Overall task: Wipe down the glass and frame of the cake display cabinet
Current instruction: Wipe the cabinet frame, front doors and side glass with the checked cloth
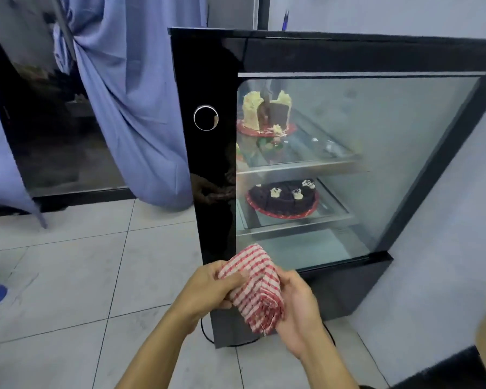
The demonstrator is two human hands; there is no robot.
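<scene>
While both hands meet in front of the cabinet's lower corner, the folded red-and-white checked cloth [255, 287] sits between them. The left hand [208, 290] pinches the cloth's left edge with thumb and curled fingers; the right hand [298, 307] cups its right side, fingers wrapped beneath. The cloth is held clear of the tall black-framed glass cake display cabinet [208, 153], just before its lower glass pane [390, 164]. Inside, a cream-coloured tall cake [265, 113] stands on the upper shelf and a round dark chocolate cake [282, 197] on the lower. The cabinet stands on pale floor tiles [82, 276] against a light wall [446, 262]; blue curtains [129, 108] hang left.
</scene>
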